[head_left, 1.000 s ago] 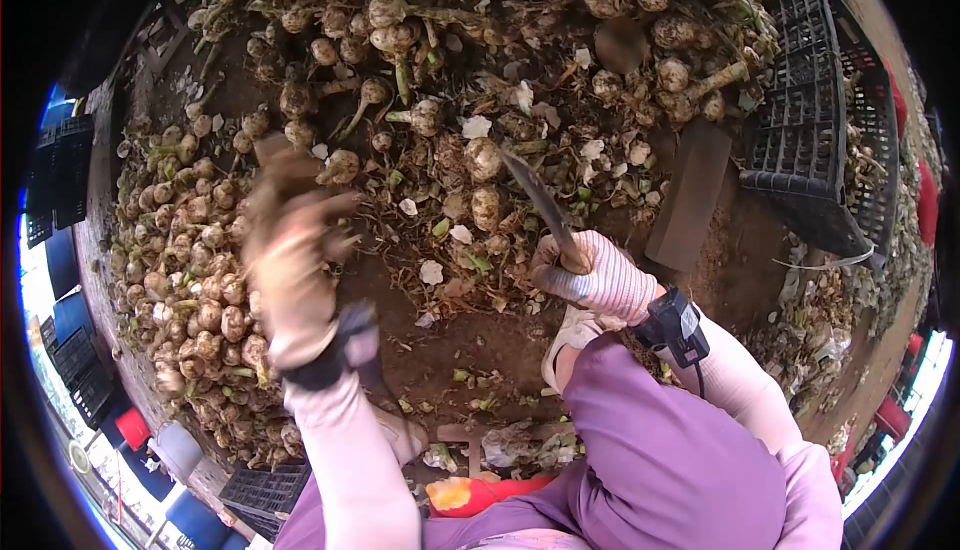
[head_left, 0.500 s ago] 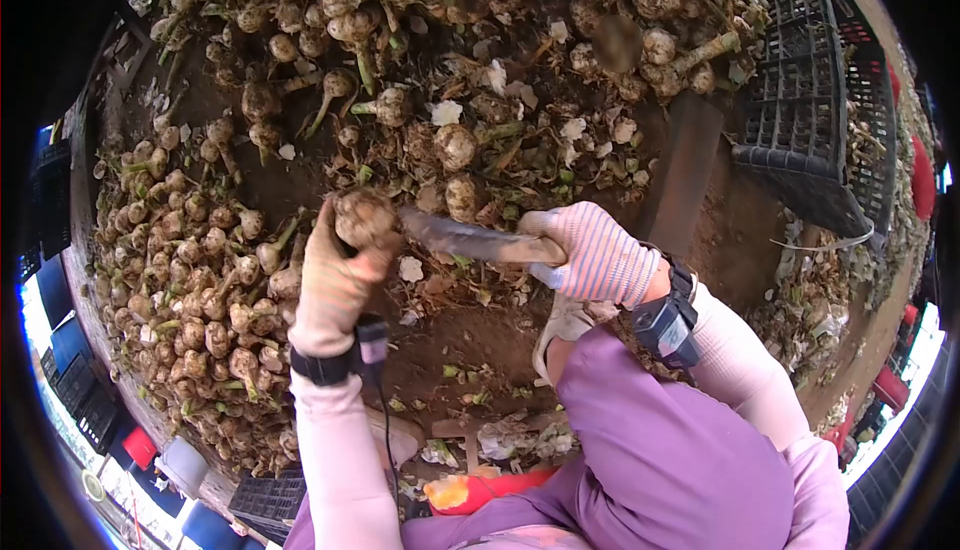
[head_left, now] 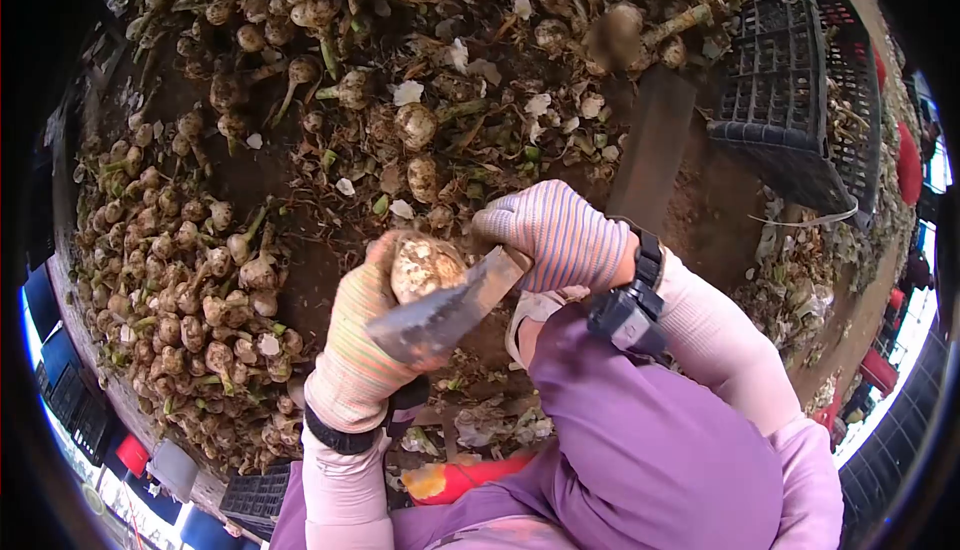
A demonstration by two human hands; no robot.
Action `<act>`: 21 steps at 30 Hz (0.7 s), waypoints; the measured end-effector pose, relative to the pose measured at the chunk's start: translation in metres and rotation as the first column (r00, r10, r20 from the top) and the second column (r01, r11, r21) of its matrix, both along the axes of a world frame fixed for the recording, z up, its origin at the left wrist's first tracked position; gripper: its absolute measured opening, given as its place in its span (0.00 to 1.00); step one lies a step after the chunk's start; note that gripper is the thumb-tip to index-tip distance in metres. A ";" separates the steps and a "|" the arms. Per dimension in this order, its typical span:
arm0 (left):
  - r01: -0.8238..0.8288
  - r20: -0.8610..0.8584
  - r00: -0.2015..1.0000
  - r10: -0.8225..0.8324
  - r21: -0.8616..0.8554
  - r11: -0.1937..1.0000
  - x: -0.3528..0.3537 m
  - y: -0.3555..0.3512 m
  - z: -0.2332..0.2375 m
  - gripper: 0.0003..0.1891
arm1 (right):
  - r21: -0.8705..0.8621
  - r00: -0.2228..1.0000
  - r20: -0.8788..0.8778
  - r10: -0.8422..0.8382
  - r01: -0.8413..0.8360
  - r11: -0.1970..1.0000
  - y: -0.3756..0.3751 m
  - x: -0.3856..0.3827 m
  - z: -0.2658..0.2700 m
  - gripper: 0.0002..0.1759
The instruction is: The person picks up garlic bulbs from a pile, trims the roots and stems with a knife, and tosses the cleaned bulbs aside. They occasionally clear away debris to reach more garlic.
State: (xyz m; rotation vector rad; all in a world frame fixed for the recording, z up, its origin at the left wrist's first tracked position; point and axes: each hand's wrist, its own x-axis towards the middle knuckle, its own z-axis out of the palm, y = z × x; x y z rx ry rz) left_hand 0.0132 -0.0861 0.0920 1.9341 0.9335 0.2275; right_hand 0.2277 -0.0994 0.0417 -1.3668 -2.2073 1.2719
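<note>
My left hand [head_left: 358,335], in a striped knit glove, is wrapped round a garlic bulb [head_left: 422,266] with dirt on its pale skin. In my right hand [head_left: 565,237], also gloved, is the handle of a broad knife [head_left: 440,318]. The dark blade slants down and left across the lower side of the bulb, in front of my left palm. Part of the bulb is hidden by the blade and my fingers. Below the hands are my purple trouser leg [head_left: 650,430] and a patch of littered soil.
A large heap of garlic bulbs [head_left: 180,280] covers the ground at left. More bulbs with stalks [head_left: 310,10] lie along the far side, among scattered skins and trimmings. At right stand a black plastic crate [head_left: 770,80] and a dark flat bar [head_left: 655,145]. Something red [head_left: 470,478] lies beneath me.
Both hands have come closer together, and the left has turned the bulb paler side up. The knife now lies across the bulb, angled downward. The whole view has shifted slightly.
</note>
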 end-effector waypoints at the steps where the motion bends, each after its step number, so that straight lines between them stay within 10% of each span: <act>1: -0.107 0.086 0.987 0.134 -0.261 0.959 0.007 -0.003 0.007 0.14 | 0.076 0.998 -0.058 0.016 -0.012 0.997 -0.001 0.004 -0.008 0.16; 4: -0.171 0.066 0.968 0.243 -0.537 0.826 0.005 -0.005 0.007 0.24 | 0.134 0.998 -0.058 0.020 -0.012 0.991 0.000 0.016 -0.028 0.15; 6: -0.005 -0.053 0.707 0.705 -0.998 -0.069 -0.004 -0.014 0.012 0.31 | -0.042 0.980 -0.008 -0.197 0.197 0.980 -0.003 0.031 -0.046 0.14; 7: -0.024 0.303 0.894 0.330 -0.703 0.710 -0.006 -0.017 0.024 0.25 | -0.030 0.968 -0.008 -0.252 0.252 0.967 -0.008 0.038 -0.041 0.13; 10: -0.348 0.170 0.742 0.649 -0.729 0.589 0.008 -0.014 0.023 0.22 | -0.177 0.915 -0.084 -0.394 0.375 0.910 -0.006 0.039 -0.015 0.11; 11: -0.182 0.110 0.502 0.858 -0.956 0.229 0.009 -0.008 0.015 0.21 | -0.232 0.898 -0.139 -0.417 0.380 0.895 -0.005 0.036 -0.010 0.12; 12: -0.282 0.241 0.665 0.707 -0.796 0.536 -0.004 -0.005 0.004 0.24 | -0.300 0.877 -0.190 -0.441 0.376 0.877 -0.005 0.031 -0.006 0.14; 15: 0.095 0.455 0.203 0.867 -0.891 0.445 0.003 -0.006 -0.023 0.25 | -0.342 0.850 -0.292 -0.438 0.335 0.878 -0.014 0.018 -0.005 0.10; 16: -0.008 0.217 0.022 0.976 -0.976 0.217 0.020 -0.012 -0.003 0.24 | -0.405 0.835 -0.320 -0.448 0.307 0.861 -0.018 0.014 -0.004 0.08; 19: 0.121 0.335 0.037 0.941 -0.937 0.329 0.034 -0.018 -0.009 0.22 | -0.373 0.861 -0.367 -0.352 0.211 0.904 -0.013 0.005 0.010 0.06; 21: 0.053 0.098 -0.020 0.995 -0.994 0.099 0.047 -0.022 0.003 0.21 | -0.337 0.839 -0.442 -0.318 0.173 0.925 -0.007 0.000 0.018 0.08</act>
